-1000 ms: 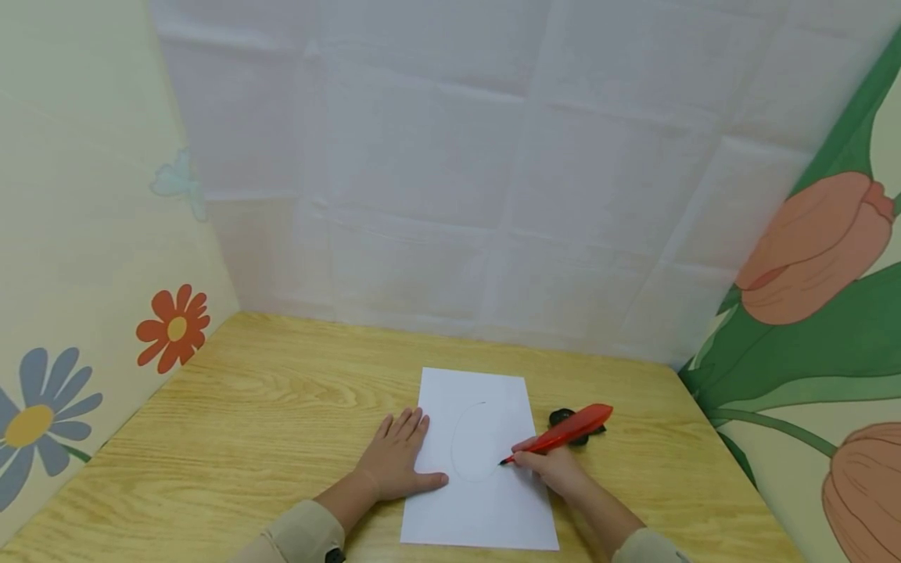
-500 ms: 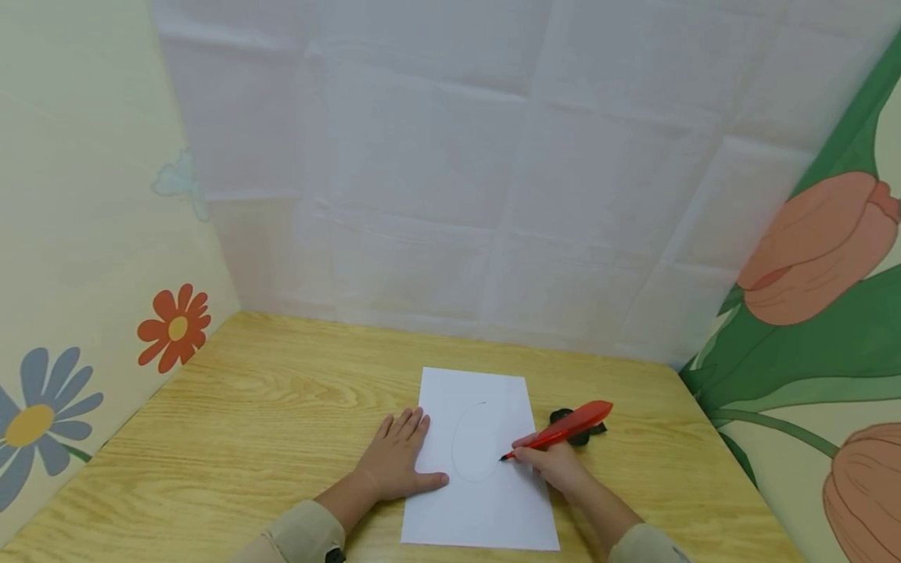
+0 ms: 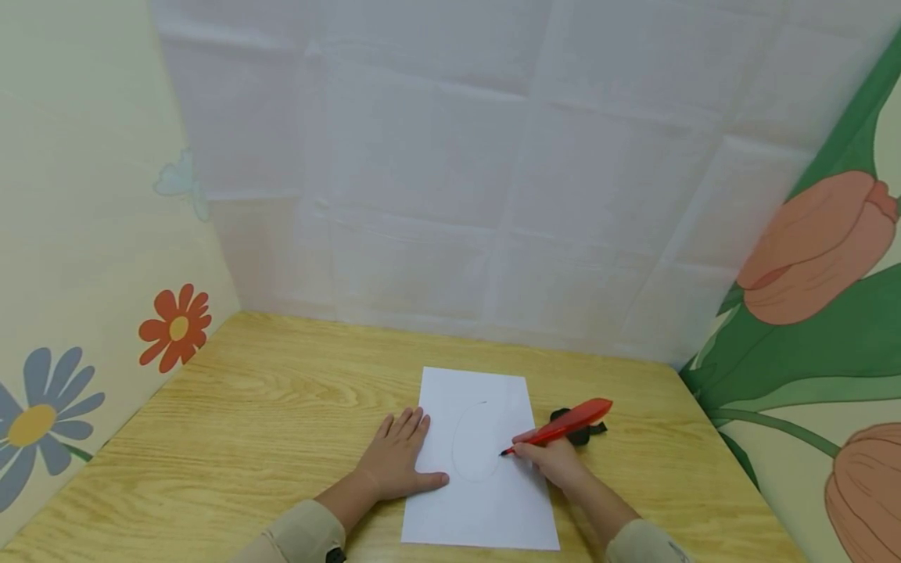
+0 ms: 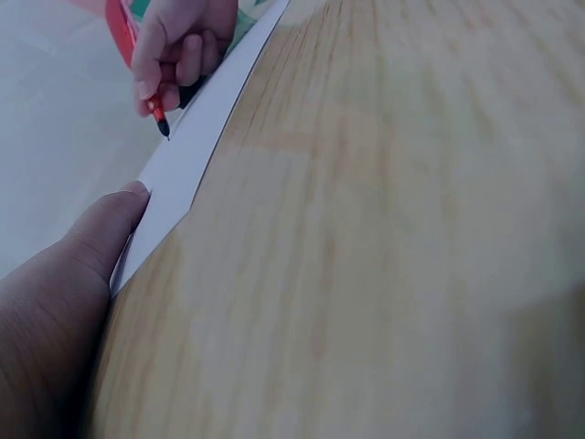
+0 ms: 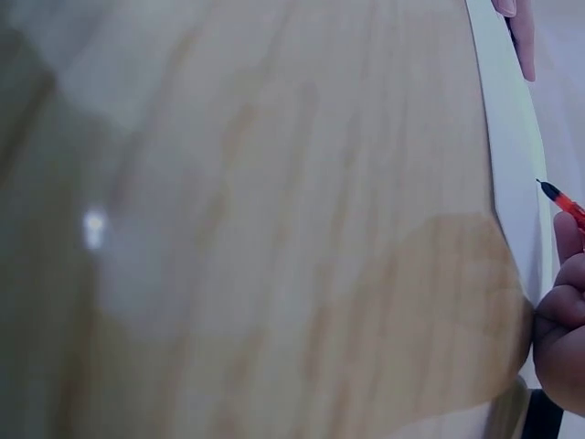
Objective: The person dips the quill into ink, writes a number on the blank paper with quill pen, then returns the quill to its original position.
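A white sheet of paper (image 3: pixel 479 520) lies on the wooden table, bearing a thin, dark curved line like an unclosed oval. My left hand (image 3: pixel 400 463) rests flat at the sheet's left edge, fingers straight and thumb out on the paper. My right hand (image 3: pixel 558 463) pinches a red pen (image 3: pixel 577 418) with a broad, feather-shaped upper end, leaning to the right. Its black tip is right at the lower right end of the curve. In the left wrist view the pen (image 4: pixel 157 110) points down at the sheet; the right wrist view shows its tip (image 5: pixel 548 189) over the paper.
A small black object (image 3: pixel 581 438) lies right of the paper, partly hidden behind the pen and right hand. The wood-grain table (image 3: pixel 281 391) ends at a white hanging sheet (image 3: pixel 422 195) at the back. Flower-patterned walls (image 3: pixel 91 258) stand left and right.
The pen tip has crept slightly up the paper, with the right hand, and the line reaches a little farther up on the right. The left hand stays still.
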The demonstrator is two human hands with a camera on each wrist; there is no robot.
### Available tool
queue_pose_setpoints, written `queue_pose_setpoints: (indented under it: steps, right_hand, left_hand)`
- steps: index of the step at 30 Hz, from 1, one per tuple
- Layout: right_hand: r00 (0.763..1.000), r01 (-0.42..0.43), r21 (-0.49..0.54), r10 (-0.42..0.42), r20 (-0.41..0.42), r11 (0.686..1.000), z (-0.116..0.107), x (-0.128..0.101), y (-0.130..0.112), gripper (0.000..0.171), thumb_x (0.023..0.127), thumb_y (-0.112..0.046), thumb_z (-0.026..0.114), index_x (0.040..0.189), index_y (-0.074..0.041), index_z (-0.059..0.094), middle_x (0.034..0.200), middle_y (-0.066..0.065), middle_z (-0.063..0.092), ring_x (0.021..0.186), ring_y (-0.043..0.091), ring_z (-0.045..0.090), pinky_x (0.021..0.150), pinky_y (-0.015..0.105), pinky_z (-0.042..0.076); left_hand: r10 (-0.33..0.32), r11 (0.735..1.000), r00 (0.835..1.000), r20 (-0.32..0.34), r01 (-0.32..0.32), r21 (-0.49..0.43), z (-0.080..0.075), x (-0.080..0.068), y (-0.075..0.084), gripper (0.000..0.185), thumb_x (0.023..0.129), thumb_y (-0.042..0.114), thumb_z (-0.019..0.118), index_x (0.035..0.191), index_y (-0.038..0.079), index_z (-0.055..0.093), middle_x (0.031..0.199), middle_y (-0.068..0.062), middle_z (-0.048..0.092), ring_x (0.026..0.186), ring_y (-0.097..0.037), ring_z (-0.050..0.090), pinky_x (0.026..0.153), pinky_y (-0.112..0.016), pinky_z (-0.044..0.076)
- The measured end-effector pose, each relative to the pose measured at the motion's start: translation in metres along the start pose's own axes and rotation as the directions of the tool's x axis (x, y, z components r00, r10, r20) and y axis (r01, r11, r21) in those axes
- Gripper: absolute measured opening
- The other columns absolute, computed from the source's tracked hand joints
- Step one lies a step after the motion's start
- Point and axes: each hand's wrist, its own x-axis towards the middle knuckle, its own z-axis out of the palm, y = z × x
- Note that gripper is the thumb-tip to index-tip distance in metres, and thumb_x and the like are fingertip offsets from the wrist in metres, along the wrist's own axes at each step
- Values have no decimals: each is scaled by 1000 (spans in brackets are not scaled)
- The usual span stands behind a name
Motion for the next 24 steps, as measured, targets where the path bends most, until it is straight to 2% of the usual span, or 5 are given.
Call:
queue_pose_setpoints:
  steps: [24]
  right_hand:
    - [999, 0, 29, 1, -39, 1000, 4, 6, -3, 23, 85, -16, 73, 104, -3, 74, 77, 1, 57, 67, 15, 46, 61, 26, 38]
  left_hand:
    - [-5, 1000, 1000, 13, 5, 0, -1, 0, 1, 108, 80, 78, 53, 153, 2, 28, 162, -17, 22, 152, -33, 17, 122, -56, 10]
